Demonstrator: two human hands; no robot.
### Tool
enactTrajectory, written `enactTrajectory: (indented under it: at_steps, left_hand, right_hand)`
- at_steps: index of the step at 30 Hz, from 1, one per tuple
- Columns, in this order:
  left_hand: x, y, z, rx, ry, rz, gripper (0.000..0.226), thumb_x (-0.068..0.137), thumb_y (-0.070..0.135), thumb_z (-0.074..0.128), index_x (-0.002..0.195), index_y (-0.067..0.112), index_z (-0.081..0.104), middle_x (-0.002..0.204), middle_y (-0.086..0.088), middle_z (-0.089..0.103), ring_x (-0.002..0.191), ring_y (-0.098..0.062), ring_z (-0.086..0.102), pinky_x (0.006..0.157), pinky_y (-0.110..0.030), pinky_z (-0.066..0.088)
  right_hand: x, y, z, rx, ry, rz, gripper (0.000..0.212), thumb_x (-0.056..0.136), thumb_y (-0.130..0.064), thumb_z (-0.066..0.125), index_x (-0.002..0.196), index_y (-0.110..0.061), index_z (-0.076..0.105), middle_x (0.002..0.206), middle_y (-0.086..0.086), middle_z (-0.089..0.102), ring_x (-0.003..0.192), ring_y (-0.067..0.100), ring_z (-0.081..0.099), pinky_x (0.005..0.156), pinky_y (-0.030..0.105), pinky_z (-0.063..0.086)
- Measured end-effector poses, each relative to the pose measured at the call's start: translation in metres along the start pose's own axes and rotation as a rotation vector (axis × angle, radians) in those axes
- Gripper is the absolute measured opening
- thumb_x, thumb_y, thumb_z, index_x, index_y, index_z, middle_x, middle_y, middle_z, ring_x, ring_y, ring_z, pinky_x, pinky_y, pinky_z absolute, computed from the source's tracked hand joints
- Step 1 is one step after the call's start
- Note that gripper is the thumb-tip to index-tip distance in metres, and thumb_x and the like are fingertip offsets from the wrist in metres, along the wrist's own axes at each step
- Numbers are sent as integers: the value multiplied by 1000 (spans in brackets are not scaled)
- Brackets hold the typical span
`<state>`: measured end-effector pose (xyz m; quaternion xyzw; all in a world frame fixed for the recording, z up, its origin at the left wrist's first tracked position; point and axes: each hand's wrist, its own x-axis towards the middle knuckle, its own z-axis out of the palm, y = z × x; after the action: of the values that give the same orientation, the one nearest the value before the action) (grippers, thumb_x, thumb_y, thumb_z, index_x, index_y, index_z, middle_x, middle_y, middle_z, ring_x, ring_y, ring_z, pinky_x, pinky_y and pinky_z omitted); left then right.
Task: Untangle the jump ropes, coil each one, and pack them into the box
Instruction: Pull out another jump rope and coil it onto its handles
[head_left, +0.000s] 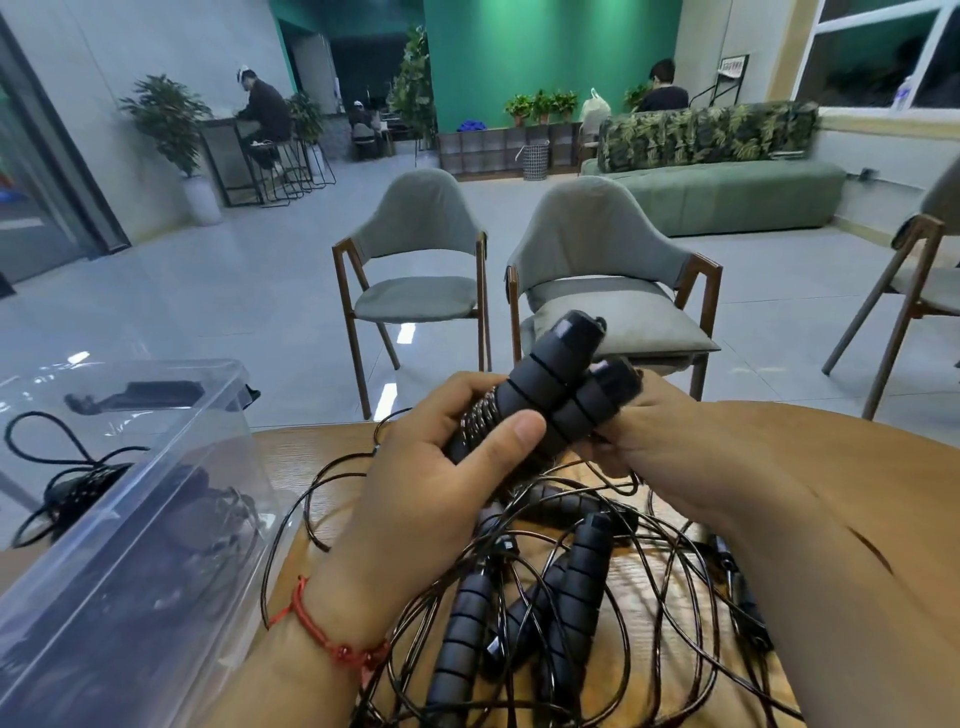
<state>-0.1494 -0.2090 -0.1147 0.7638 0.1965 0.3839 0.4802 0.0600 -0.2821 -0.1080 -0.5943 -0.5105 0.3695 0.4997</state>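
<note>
two black foam jump-rope handles are held up over the table, side by side and touching, their capped ends pointing up and away. the upper handle (550, 371) sits in the left hand (431, 467), whose fingers curl round its lower part with the thumb pressed across the front. thin dark cord (480, 415) is wound in tight turns round that lower part, just under the fingers. the second handle (597, 408) lies against the right hand (670, 441), whose fingers curl behind it and hold it; the fingertips are hidden by the foam. a strand of cord drops from below this hand to the heap underneath.

below both hands, the rest of the jump ropes (613, 566) lie on the wooden table (291, 452) as a loose tangle of dark cord loops. several more ribbed foam handles are mixed in, one (460, 634) near the left wrist and another (579, 582) just beside it. a slimmer black handle (743, 603) lies at the tangle's right edge, beside the right forearm.

a red string bracelet (322, 629) circles the left wrist.

the clear plastic box (104, 649) is at the left, near the tangle, with dark rope and handles showing through its wall.

beyond the table stand two grey upholstered chairs (415, 260) with wooden legs, and a green sofa (727, 192) farther back.
</note>
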Motion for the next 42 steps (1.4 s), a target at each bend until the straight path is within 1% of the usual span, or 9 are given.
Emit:
enactTrajectory:
  at_steps: [5, 9, 15, 20, 28, 32, 35, 39, 42]
  left_hand:
    - [8, 4, -5, -129, 153, -129, 47, 94, 55, 57, 117, 15, 71, 92, -10, 77, 73, -15, 74, 59, -27, 55]
    - [12, -1, -6, -164, 258, -157, 51, 93, 59, 57, 113, 14, 72, 88, -15, 77, 73, -20, 74, 60, -38, 55]
    - [15, -15, -19, 51, 511, -93, 31, 99, 54, 65, 119, 30, 62, 91, -2, 75, 83, -16, 74, 75, -46, 62]
    - [16, -20, -23, 302, 324, -110, 29, 101, 49, 64, 129, 44, 56, 100, 5, 67, 86, -8, 66, 65, -15, 48]
    - [8, -20, -8, 488, 159, 1, 43, 92, 35, 70, 130, 43, 53, 111, 10, 57, 93, -7, 62, 69, -21, 54]
    - [9, -26, -7, 542, 138, -3, 37, 90, 39, 67, 126, 46, 60, 109, 14, 65, 97, -7, 65, 75, -40, 60]
    - [7, -25, -9, 536, 89, -1, 32, 93, 53, 70, 124, 48, 64, 106, 18, 68, 99, -3, 66, 79, -36, 61]
    - [7, -25, -13, 582, 13, -9, 33, 91, 65, 72, 119, 48, 64, 100, 22, 65, 95, -2, 64, 77, -34, 59]
    - [7, -24, -16, 601, -99, -8, 32, 90, 67, 71, 116, 50, 65, 100, 23, 66, 92, -1, 64, 75, -32, 56]
  right_hand:
    - [0, 1, 5, -77, -44, -40, 29, 106, -47, 57, 102, -24, 76, 70, 1, 53, 59, 10, 41, 55, 19, 37]
    - [-5, -7, 19, -321, 15, -87, 28, 108, -50, 54, 100, -32, 74, 69, -15, 58, 64, 1, 52, 72, 29, 44]
    - [-24, -33, 39, -648, 78, -221, 28, 105, -56, 54, 92, -34, 64, 75, -7, 63, 69, 8, 59, 62, 25, 41]
    - [-34, -45, 41, -872, 203, -479, 23, 107, -54, 53, 95, -37, 62, 71, -12, 58, 68, 8, 56, 59, 23, 37]
    - [-32, -43, 31, -618, 74, -432, 20, 106, -47, 61, 93, -34, 70, 74, -6, 64, 73, 18, 62, 63, 42, 50]
    - [-31, -42, 35, -523, 5, -368, 21, 104, -47, 63, 93, -32, 74, 76, -2, 66, 71, 18, 63, 62, 36, 50]
    - [-28, -43, 27, -297, -19, -301, 17, 104, -38, 65, 100, -30, 80, 82, -6, 73, 76, 13, 67, 70, 31, 52]
    - [-27, -41, 14, 106, -133, -191, 28, 101, -39, 65, 122, -27, 78, 77, -3, 64, 59, 11, 50, 60, 24, 43]
    - [-22, -35, 12, 234, -170, -191, 45, 94, -50, 61, 129, -25, 74, 103, 3, 75, 64, 16, 59, 60, 27, 47]
